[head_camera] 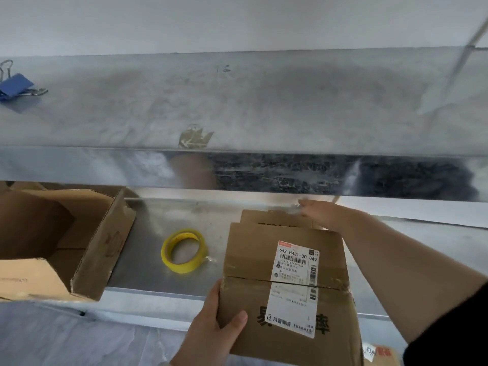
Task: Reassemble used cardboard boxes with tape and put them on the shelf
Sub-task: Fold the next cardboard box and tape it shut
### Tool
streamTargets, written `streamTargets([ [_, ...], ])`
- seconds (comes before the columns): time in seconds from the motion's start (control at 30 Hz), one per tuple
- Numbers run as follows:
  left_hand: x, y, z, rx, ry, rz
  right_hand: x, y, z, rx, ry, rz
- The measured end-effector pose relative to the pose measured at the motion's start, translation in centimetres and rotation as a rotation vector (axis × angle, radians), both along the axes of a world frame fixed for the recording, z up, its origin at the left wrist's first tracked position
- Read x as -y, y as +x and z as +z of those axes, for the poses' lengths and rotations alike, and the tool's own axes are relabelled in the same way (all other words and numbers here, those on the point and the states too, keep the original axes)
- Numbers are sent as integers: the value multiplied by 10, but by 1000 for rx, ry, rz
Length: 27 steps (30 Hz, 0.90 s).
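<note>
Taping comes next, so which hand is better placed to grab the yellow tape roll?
Probably left: the left hand grips the box on the side facing the tape roll; the right hand reaches over its far flap.

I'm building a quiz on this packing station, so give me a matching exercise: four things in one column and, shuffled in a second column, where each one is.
Things
1. binder clip
2. tape roll
3. open box
4. labelled box

Places
A. gripped by the left hand
B. upper shelf, far left
C. lower shelf, left end
D. lower shelf, between the two boxes

Pairs: 1-B, 2-D, 3-C, 4-A
</note>
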<state>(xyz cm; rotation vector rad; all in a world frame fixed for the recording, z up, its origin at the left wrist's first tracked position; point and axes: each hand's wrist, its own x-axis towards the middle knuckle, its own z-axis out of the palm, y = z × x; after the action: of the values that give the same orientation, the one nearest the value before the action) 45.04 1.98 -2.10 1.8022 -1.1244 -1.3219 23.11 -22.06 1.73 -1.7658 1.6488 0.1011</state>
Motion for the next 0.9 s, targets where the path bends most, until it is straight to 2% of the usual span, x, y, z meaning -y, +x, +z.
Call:
streamTargets([
  [0.07, -7, 6, -3, -5, 18, 26, -9, -6, -1, 171, -23, -177],
  [0.13, -12, 10, -6, -17, 29, 35, -28, -17, 0, 428, 22, -385],
  [0.2, -14, 13, -7, -24, -5, 48, -60, -33, 1, 653, -46, -572],
  [0.27, -14, 14, -7, -67, 2, 72, -105, -48, 1, 762, -116, -702],
  [0.33, -18, 14, -3, -173, 41, 109, -152, -62, -9, 740, -106, -757],
  [0.47, -30, 15, 0, -373, 80, 181, -234, -79, -25, 693, 132, -854],
  [0.53, -32, 8, -2, -472, 85, 264, -263, -79, -20, 781, 47, -912],
  [0.6, -30, -1, -5, -528, 80, 332, -281, -74, -10, 891, -142, -980],
  [0.67, -28, -12, -5, -610, 86, 359, -291, -68, -1, 944, -287, -954],
  [0.77, -27, -25, -6, -680, 93, 349, -296, -48, 21, 842, -281, -708],
  [0.83, -27, -26, -10, -642, 103, 293, -289, -42, 26, 723, -326, -687],
  [0.9, -27, -22, -9, -634, 144, 207, -284, -39, 29, 704, -474, -710],
])
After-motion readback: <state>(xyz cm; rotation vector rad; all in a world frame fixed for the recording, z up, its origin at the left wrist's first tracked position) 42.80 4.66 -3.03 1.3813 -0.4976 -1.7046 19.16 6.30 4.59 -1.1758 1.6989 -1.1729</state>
